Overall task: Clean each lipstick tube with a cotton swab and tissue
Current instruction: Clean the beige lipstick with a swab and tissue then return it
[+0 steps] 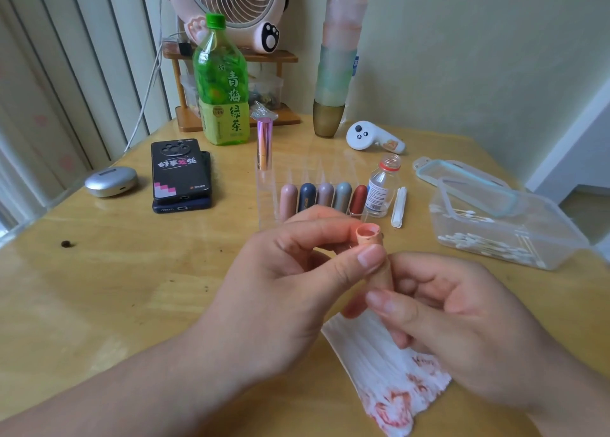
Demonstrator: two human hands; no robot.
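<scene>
My left hand (297, 271) pinches the open end of a peach lipstick tube (369, 235) between thumb and fingers, its hollow mouth facing up. My right hand (462, 324) grips the lower part of the same tube and holds a white tissue (389, 370) with red smears that hangs down to the table. Behind the hands, a clear organiser (267, 202) holds a row of several capped lipsticks (325, 195). A pink metallic lipstick (264, 142) stands upright at its back. No cotton swab shows in either hand.
A clear box of cotton swabs (501, 235) with its loose lid (468, 179) sits at the right. A small open bottle (383, 189), white sticks (399, 205), two stacked phones (180, 175), a green tea bottle (221, 83), a white controller (373, 137) and a silver case (110, 180) stand around.
</scene>
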